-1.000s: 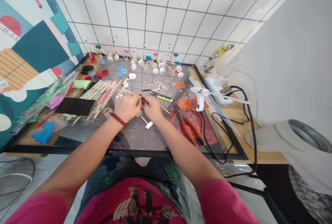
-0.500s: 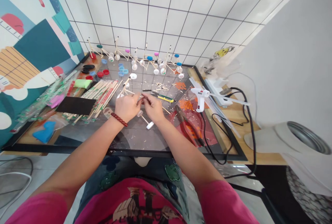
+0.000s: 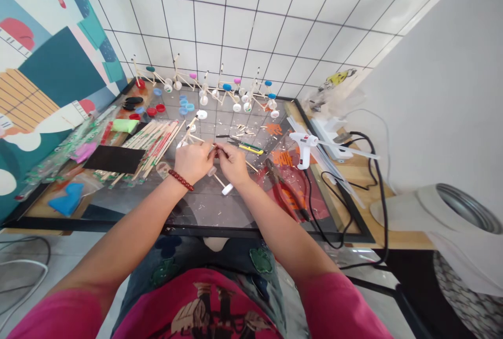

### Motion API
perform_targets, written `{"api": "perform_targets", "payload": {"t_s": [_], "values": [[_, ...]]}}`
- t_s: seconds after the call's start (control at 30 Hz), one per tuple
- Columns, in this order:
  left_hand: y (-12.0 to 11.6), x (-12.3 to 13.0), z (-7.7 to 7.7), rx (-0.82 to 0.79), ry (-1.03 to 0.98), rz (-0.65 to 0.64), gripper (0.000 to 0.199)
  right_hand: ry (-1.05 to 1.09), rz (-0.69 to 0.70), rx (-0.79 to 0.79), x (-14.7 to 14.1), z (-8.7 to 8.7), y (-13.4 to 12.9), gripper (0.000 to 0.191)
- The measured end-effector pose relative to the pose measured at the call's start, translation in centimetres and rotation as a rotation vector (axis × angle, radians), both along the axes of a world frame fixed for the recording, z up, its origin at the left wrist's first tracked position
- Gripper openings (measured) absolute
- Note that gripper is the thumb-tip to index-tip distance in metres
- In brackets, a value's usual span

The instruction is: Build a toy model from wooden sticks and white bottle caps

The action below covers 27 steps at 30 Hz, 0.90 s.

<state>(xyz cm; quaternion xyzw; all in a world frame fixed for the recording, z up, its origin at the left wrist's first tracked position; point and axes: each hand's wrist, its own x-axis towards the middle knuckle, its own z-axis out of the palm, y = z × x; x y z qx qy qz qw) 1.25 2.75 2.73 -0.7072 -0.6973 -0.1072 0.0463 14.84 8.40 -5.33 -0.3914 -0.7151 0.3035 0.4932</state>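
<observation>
My left hand [image 3: 194,162] and my right hand [image 3: 233,163] meet over the middle of the table, fingertips pinched close together. A small dark bit shows between them, too small to name. Just beyond my left hand stands a small stick frame [image 3: 191,133] with white bottle-cap wheels; my fingers hide part of it. Below my hands, a stick with a white cap [image 3: 227,189] on its end lies on the table. A yellow and green craft knife [image 3: 250,148] rests to the right of my right hand, close to a loose stick [image 3: 251,166].
Several stick tricycles [image 3: 220,93] line the back edge. Packed chopsticks [image 3: 151,145], a black sheet [image 3: 115,159] and bags of blue clay [image 3: 67,199] lie left. On the right are a white glue gun [image 3: 304,148], its black cord and red-handled pliers [image 3: 285,192]. Blue caps [image 3: 183,111] sit behind.
Almost nothing differs. Both hands stay pinched together in the same place, with only a slight shift of the right fingers.
</observation>
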Motion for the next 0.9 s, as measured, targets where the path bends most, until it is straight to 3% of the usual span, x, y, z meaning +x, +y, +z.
{"api": "perform_targets", "payload": {"t_s": [0.9], "values": [[-0.13, -0.1, -0.09, 0.026, 0.039, -0.015, 0.038, -0.031, -0.013, 0.01, -0.13, 0.47, -0.19, 0.033]]}}
